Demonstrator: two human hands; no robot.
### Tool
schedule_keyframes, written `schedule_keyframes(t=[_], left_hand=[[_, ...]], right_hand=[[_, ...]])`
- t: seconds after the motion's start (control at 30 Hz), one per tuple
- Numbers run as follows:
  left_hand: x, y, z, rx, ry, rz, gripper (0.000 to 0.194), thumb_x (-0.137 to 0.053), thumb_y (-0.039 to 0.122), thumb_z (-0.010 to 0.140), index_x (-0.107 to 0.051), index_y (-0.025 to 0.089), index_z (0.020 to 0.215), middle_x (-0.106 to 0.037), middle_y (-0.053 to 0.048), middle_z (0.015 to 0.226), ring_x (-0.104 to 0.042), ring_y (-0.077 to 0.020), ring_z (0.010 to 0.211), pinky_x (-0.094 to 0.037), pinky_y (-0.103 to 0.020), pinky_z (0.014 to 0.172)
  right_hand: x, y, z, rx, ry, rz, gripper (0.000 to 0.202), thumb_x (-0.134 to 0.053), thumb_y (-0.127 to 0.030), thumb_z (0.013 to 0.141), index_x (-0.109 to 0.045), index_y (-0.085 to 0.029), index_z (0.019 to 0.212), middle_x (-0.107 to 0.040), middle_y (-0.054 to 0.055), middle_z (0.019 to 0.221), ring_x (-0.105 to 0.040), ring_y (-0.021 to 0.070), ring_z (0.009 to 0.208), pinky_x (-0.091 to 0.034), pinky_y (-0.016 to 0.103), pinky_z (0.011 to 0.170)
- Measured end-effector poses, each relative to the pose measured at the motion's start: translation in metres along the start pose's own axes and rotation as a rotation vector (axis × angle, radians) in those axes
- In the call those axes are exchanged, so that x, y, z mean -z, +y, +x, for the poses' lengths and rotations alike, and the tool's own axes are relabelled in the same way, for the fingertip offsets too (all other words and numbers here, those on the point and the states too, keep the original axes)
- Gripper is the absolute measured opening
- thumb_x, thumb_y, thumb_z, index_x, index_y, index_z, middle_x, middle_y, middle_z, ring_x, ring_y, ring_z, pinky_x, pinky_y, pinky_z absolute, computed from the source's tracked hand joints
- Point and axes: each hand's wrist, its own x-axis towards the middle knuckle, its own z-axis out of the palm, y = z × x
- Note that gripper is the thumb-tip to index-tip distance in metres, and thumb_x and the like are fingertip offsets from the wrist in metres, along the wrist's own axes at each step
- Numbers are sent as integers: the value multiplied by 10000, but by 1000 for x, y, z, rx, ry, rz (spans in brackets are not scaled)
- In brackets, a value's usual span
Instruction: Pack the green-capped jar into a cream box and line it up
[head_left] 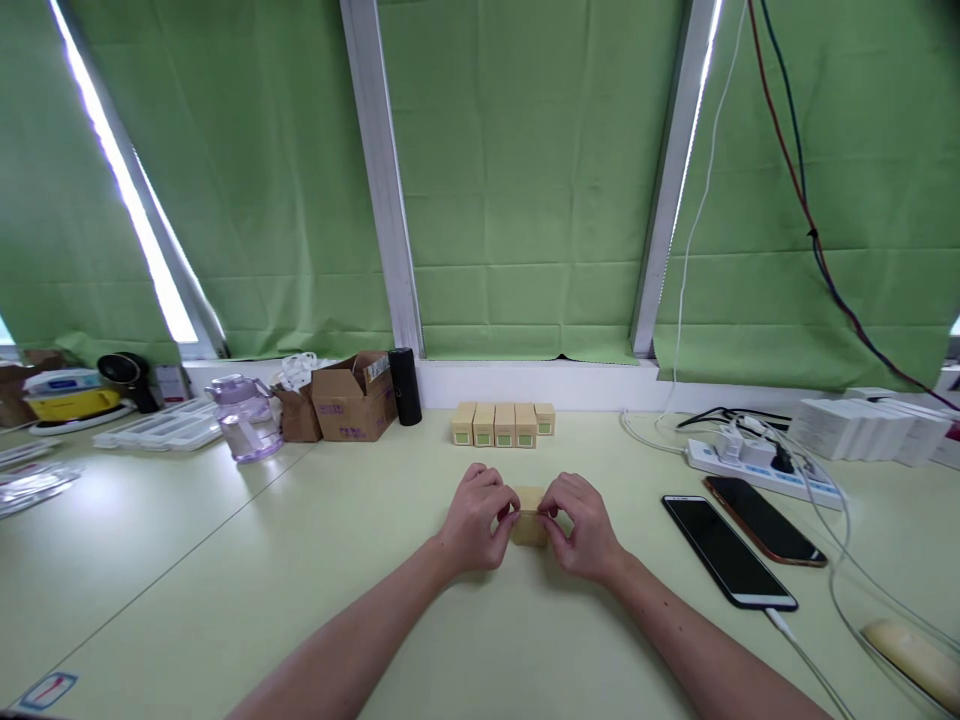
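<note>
The person's left hand and right hand met over a small cardboard box in the middle of the bench, nearest the person among the boxes there. Each set of fingertips was pinched together at the box's upper edge, 1 hand to each side, so both seemed to be gripping it. Beyond the hands, 5 similar boxes stood upright near the wall: 4 side by side and 1 set slightly back at the right end. All 5 bore a green-edged label and looked closed, which suggested that those were finished. The box between the hands seemed unfinished: it stood apart from the group, and no label showed on its visible face. Whether its top was fully closed could not be told, since the fingers covered the edges. By that reading, only this 1 remained in work among the boxes in view.
</note>
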Motion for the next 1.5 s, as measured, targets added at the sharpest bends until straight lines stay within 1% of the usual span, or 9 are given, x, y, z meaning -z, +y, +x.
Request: schedule_keyframes(t=[0.4, 0.47, 0.6, 0.73, 0.87, 1.0, 1.13, 1.37, 1.5], left_hand=[[-1, 4, 0, 89, -55, -42, 86, -595, 160, 857, -566, 229, 814, -611, -23, 682, -544, -220, 720, -419, -432, 790], [-3, 2, -1, 135, -36, -33, 98, -567, 154, 881, -631, 216, 923, -638, -34, 734, -563, -223, 743, -427, -422, 792], [-9, -7, -4, 314, -75, 9, 387, -498, 99, 902, -673, 195, 1234, -673, -28, 786, -611, -222, 768, -454, -407, 824], [-11, -13, -6, 417, -122, 59, 307, -507, 75, 870, -732, 207, 1032, -672, -31, 775, -623, -221, 763, -462, -390, 822], [-9, -12, -4, 449, -93, 66, 217, -504, 68, 856, -663, 211, 821, -632, -8, 695, -593, -197, 679, -460, -378, 804], [-11, -12, -5, 479, -91, 63, 284, -514, 65, 842, -694, 216, 1001, -655, -5, 735, -619, -208, 729, -481, -377, 824], [-14, -13, -9, 490, -135, 46, 455, -524, 69, 847, -690, 230, 1239, -687, -11, 786, -647, -231, 819, -502, -374, 832], [-13, -14, -5, 555, -142, 111, 205, -537, 82, 850, -656, 225, 937, -631, 4, 708, -622, -214, 720, -486, -374, 797], [-13, -16, -5, 594, -123, 161, 192, -543, 70, 869, -648, 224, 916, -637, 2, 718, -623, -211, 710, -464, -355, 767]], right_hand=[[0, 4, -1, 37, -53, -33, 210, -602, -67, 793, -492, -245, 810, -555, -5, 704, -468, 181, 673, -337, 344, 648], [4, 4, 0, 23, -82, -32, 215, -617, -80, 782, -526, -243, 887, -582, 3, 751, -495, 189, 695, -360, 346, 658], [12, 8, 0, -67, -161, -21, 383, -661, -125, 783, -559, -241, 1133, -614, 13, 841, -557, 209, 748, -427, 357, 690], [12, 20, -5, -155, -161, -55, 425, -664, -162, 814, -568, -244, 1220, -609, 7, 835, -585, 215, 749, -460, 362, 701], [9, 33, -10, -287, -76, -110, 371, -604, -160, 867, -579, -248, 1226, -604, -4, 793, -592, 204, 704, -469, 350, 673], [11, 33, -11, -272, -74, -11, 340, -602, -218, 912, -563, -257, 1248, -589, -12, 784, -588, 196, 696, -489, 337, 664], [10, 27, -9, -189, -143, -39, 419, -635, -176, 845, -579, -249, 1254, -614, -4, 793, -587, 196, 703, -488, 337, 672], [7, 37, -12, -398, -98, -130, 356, -544, -147, 880, -558, -264, 1216, -618, -26, 771, -591, 188, 667, -462, 324, 632], [12, 41, -12, -431, -166, 52, 499, -564, -117, 817, -533, -280, 1287, -687, 24, 1040, -620, 184, 761, -509, 331, 675]])
